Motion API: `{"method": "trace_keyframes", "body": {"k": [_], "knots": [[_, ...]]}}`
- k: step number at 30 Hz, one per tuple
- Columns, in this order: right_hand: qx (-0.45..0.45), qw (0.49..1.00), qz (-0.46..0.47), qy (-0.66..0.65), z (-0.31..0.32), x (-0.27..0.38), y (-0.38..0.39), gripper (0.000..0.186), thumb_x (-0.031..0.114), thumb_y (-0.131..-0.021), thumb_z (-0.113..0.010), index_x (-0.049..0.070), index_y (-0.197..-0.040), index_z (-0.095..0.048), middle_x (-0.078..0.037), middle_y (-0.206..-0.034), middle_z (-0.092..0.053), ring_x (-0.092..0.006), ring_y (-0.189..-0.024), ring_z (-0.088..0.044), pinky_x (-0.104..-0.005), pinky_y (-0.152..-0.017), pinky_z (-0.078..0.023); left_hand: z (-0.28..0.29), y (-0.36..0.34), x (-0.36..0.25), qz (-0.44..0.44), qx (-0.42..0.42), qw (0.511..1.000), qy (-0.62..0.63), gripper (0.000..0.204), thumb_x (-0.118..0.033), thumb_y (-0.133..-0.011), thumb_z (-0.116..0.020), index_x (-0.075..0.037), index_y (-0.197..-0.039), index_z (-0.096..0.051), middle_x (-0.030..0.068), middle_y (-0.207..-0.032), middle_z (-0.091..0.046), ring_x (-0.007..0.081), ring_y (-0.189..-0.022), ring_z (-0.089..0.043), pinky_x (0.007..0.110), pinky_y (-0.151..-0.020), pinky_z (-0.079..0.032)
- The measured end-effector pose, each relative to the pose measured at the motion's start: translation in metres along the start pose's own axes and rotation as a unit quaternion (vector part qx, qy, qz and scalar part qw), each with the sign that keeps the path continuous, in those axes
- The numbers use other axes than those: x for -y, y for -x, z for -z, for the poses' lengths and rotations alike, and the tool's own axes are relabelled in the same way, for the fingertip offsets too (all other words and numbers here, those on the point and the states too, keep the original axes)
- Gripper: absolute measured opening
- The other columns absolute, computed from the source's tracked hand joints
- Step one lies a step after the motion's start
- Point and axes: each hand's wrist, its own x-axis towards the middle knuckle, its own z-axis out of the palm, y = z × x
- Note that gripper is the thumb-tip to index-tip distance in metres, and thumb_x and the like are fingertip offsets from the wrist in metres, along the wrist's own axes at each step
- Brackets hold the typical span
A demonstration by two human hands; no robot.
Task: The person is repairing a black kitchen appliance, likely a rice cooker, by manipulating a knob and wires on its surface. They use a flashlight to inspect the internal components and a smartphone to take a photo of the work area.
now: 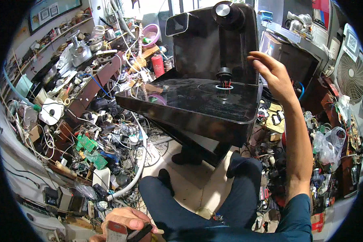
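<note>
A black glossy appliance (pixel 189 121) stands open before me, with a wide flat top and an upright back panel (pixel 201 48) bearing a silver-capped round knob (pixel 224 11). A black round fitting (pixel 224 74) with red wires rises from a white-ringed hole in the top. My right hand (pixel 272 74) is raised at the back panel's right edge, fingers slightly bent and apart; I cannot tell whether they touch it. My left hand (pixel 127 220), low at the bottom, grips a black bar-like object (pixel 138 234) beside a grey piece with a red patch (pixel 117 233).
Dense piles of cables, green circuit boards (pixel 94 155) and parts crowd both sides. A red cylinder (pixel 158 65) and pink basin (pixel 150 32) stand at back left, a white fan (pixel 351 80) at far right. My legs and feet are on the tiled floor (pixel 195 189) below the appliance.
</note>
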Motion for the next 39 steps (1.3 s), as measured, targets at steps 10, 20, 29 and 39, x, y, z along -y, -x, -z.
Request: {"method": "trace_keyframes", "body": {"k": [10, 20, 29, 39], "knots": [[-0.263, 0.943, -0.088, -0.184, -0.011, -0.030, 0.203, 0.031, 0.014, -0.106, -0.053, -0.003, -0.131, -0.059, -0.013, -0.115, -0.068, -0.0221, -0.103, -0.065, -0.0330, -0.093, -0.051, -0.085, -0.072, 0.010, 0.153, -0.072, 0.949, -0.267, 0.045, -0.030, -0.109, -0.047, 0.012, -0.124, -0.055, 0.0353, -0.104, -0.065, 0.0363, -0.082, -0.067, 0.045, -0.072, -0.053], [-0.111, 0.898, -0.298, -0.304, -0.069, -0.013, 0.337, 0.036, 0.017, -0.100, -0.067, -0.003, -0.130, -0.062, -0.015, -0.113, -0.072, -0.0212, -0.092, -0.072, -0.0298, -0.077, -0.055, -0.066, -0.117, 0.067, -0.068, 0.063, 0.843, -0.531, 0.077, -0.059, -0.103, -0.042, 0.009, -0.135, -0.059, 0.0416, -0.122, -0.062, 0.0455, -0.078, -0.073, 0.052, -0.068, -0.060], [0.036, 0.946, -0.270, -0.174, -0.077, 0.003, 0.356, 0.029, 0.005, -0.091, -0.072, -0.005, -0.118, -0.068, -0.012, -0.108, -0.074, -0.0179, -0.092, -0.073, -0.0305, -0.085, -0.058, -0.074, -0.076, 0.023, 0.424, -0.263, 0.787, -0.362, 0.072, -0.063, -0.094, -0.064, -0.003, -0.135, -0.062, 0.0289, -0.114, -0.068, 0.0327, -0.091, -0.071, 0.040, -0.070, -0.056], [0.100, 0.955, -0.211, -0.182, -0.090, 0.027, 0.351, 0.034, 0.011, -0.089, -0.079, -0.003, -0.118, -0.070, -0.016, -0.107, -0.072, -0.0208, -0.087, -0.073, -0.0319, -0.078, -0.058, -0.024, -0.101, 0.085, -0.005, -0.081, 0.896, -0.437, 0.067, -0.059, -0.096, -0.054, 0.002, -0.119, -0.069, 0.0317, -0.113, -0.067, 0.0369, -0.079, -0.073, 0.048, -0.069, -0.061]]}}
